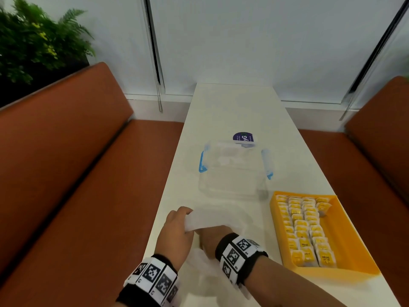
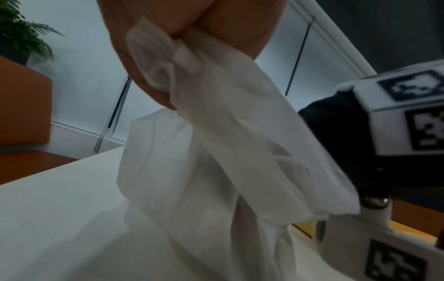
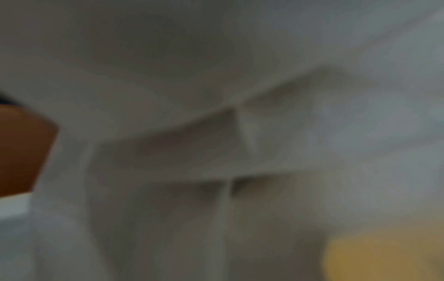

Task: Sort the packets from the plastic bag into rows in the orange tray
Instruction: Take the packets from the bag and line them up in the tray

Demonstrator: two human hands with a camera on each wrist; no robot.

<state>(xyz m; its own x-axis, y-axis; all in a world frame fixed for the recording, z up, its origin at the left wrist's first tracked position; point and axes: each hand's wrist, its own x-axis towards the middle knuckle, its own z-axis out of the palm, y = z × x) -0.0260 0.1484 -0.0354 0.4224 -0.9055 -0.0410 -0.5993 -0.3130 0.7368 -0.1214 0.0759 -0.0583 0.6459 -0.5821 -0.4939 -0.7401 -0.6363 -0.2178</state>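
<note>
The thin white plastic bag [image 1: 212, 218] lies crumpled on the white table [image 1: 232, 111] near its front edge. My left hand [image 1: 187, 221] pinches the bag's upper fold; in the left wrist view its fingers [image 2: 216, 22] curl round the film of the bag [image 2: 228, 133]. My right hand [image 1: 210, 239] reaches leftward beneath that fold, its fingers hidden by plastic. The right wrist view is blurred, filled by the bag's film [image 3: 216, 133]. Yellow packets [image 1: 303, 229] stand in rows in the orange tray [image 1: 343, 231] at the right. No packet shows in either hand.
A clear lidded container [image 1: 234, 167] with blue clips stands mid-table behind the bag, a purple label at its far edge. Orange-brown benches [image 1: 77, 173] flank the narrow table on both sides. A green plant [image 1: 33, 41] sits at the far left.
</note>
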